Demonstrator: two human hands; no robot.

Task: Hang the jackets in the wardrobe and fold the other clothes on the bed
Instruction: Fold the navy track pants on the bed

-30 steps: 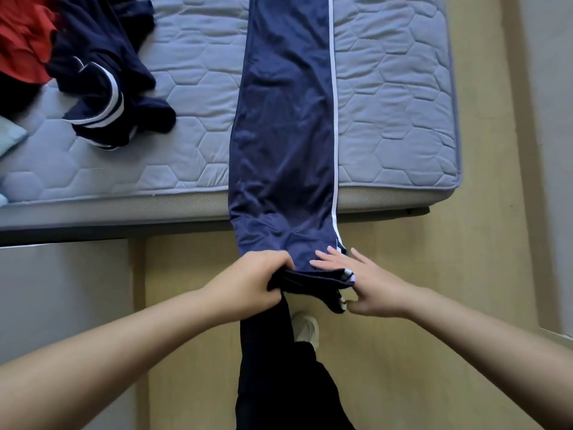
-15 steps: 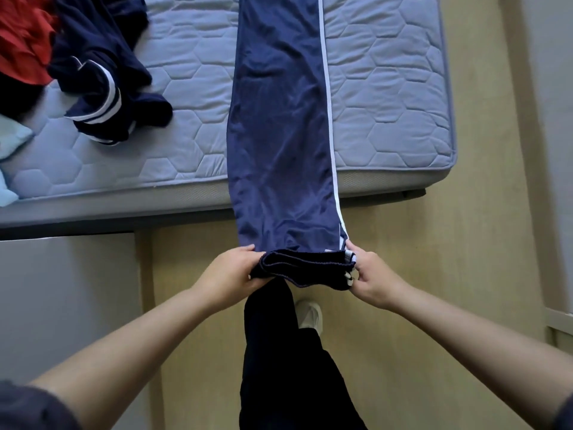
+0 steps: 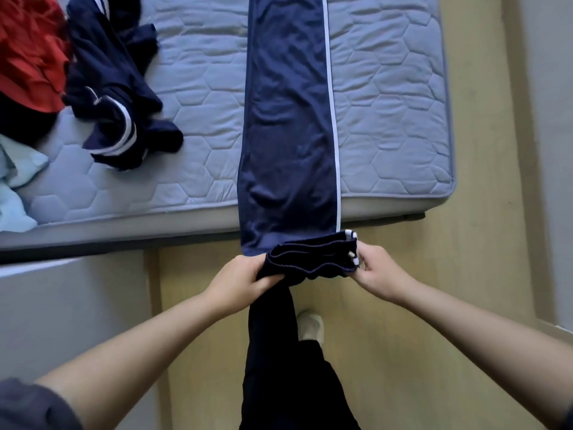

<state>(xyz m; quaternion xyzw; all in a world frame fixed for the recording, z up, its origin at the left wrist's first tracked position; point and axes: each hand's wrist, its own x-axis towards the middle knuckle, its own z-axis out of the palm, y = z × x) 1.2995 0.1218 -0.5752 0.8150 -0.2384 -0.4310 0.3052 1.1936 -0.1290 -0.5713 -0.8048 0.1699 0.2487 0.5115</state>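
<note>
Gripping cuff end of navy trousers [image 3: 288, 119]: left hand [image 3: 240, 282], right hand [image 3: 376, 271]; trousers flat across mattress [image 3: 387, 103].

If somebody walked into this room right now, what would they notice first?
Most striking are the long navy track pants with a white side stripe, stretched down the quilted mattress and hanging past its near edge. The left hand and right hand each grip their bunched near end. At far left, a bright red garment lies beside a crumpled navy garment.
</note>
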